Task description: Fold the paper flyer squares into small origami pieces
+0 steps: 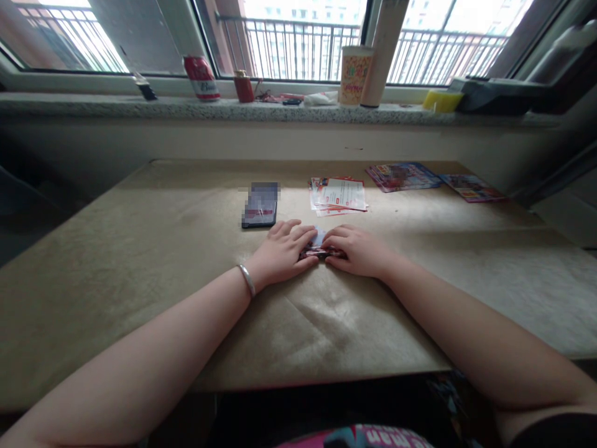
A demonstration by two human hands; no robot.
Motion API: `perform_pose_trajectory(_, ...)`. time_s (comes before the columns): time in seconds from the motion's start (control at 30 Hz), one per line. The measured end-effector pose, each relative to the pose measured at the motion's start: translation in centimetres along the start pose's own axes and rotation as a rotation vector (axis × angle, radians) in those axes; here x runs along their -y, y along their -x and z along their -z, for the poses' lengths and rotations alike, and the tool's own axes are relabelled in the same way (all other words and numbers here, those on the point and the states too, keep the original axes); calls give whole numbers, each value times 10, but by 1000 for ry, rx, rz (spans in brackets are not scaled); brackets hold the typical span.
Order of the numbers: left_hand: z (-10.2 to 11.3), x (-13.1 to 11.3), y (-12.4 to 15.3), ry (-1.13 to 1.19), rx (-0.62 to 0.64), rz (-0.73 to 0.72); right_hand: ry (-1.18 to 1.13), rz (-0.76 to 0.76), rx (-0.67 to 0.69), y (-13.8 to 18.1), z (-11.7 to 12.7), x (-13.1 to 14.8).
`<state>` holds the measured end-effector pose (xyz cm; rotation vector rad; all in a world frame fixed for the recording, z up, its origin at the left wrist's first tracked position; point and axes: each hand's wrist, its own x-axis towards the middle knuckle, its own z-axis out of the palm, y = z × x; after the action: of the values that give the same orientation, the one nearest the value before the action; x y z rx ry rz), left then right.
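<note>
Both hands meet over a small folded printed paper [323,251] lying near the middle of the table. My left hand [285,252], with a silver bangle at its wrist, presses the paper's left side, its thumb along the near edge. On the right side my right hand [357,250] grips it between curled fingers and thumb. A pale blue part shows between the fingertips; the rest is mostly covered by my hands. Just beyond my left hand lies a dark phone [261,205], its screen blurred.
White and red printed sheets [342,194] lie beyond my hands. Colourful booklets [403,176] lie at the back right of the table [140,274]. On the window sill [172,109] stand a red can [201,78], a paper cup [355,74] and a small red container [243,87].
</note>
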<state>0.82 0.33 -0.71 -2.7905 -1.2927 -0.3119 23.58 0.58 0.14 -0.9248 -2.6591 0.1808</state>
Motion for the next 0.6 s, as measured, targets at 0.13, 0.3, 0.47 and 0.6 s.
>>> perform_pose_trajectory(0.13,-4,3,-1,-15,-75,-3,14,-46,-5,-2,-2,-1)
perform_pose_trajectory(0.3,-6,6,-3,37,-32,-45,16,-57,-12,-2,-3,-3)
perform_pose_trajectory(0.47,-6,6,-3,60,-37,-58,20,-53,-21,-4,-4,-4)
perform_pose_trajectory(0.6,-6,7,-3,50,-42,-55,51,-67,-22,-6,-7,-6)
